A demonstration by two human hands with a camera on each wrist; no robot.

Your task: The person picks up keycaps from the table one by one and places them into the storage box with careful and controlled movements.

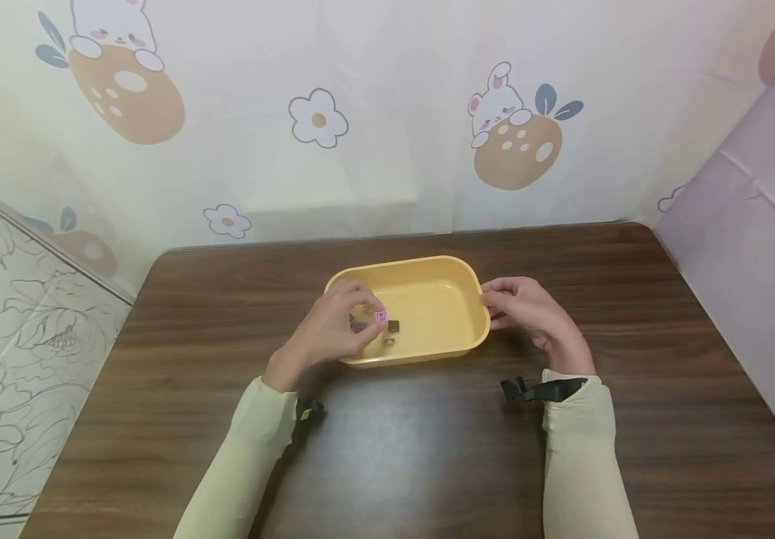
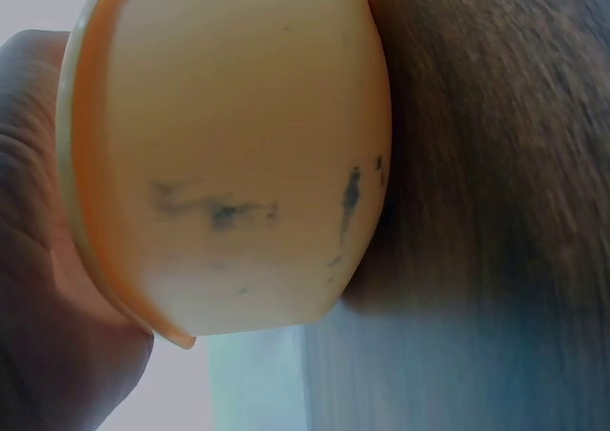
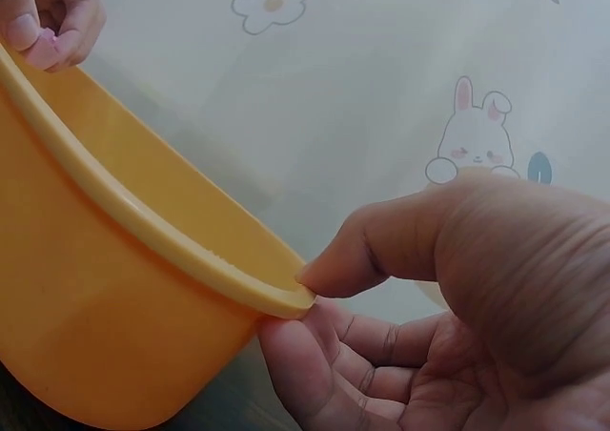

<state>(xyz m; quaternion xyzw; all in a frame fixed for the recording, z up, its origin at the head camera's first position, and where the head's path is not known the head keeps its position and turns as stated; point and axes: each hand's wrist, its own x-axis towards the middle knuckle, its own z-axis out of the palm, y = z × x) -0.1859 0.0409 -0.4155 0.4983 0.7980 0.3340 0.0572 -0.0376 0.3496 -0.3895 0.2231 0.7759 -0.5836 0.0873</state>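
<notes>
A yellow plastic basin (image 1: 437, 314) stands on the table near its far side. Over the basin's left end, my left hand (image 1: 333, 322) pinches a small pink-and-white piece (image 1: 381, 317) between thumb and forefinger; its exact kind is too small to tell. In the right wrist view the pink piece (image 3: 43, 50) shows at the fingertips. Below it in the basin lie a small dark square piece (image 1: 393, 326) and a tiny pale piece (image 1: 390, 341). More small pieces are partly hidden behind my left hand. On the right, my right hand (image 3: 429, 297) pinches the basin's rim, thumb on top.
The dark wood table (image 1: 400, 449) spreads around the basin. A pale curtain (image 1: 387, 180) with rabbits and flowers hangs along the back edge. A black strap (image 1: 542, 389) sits on the right wrist. Dark smudges (image 2: 229, 212) mark the basin's outer wall.
</notes>
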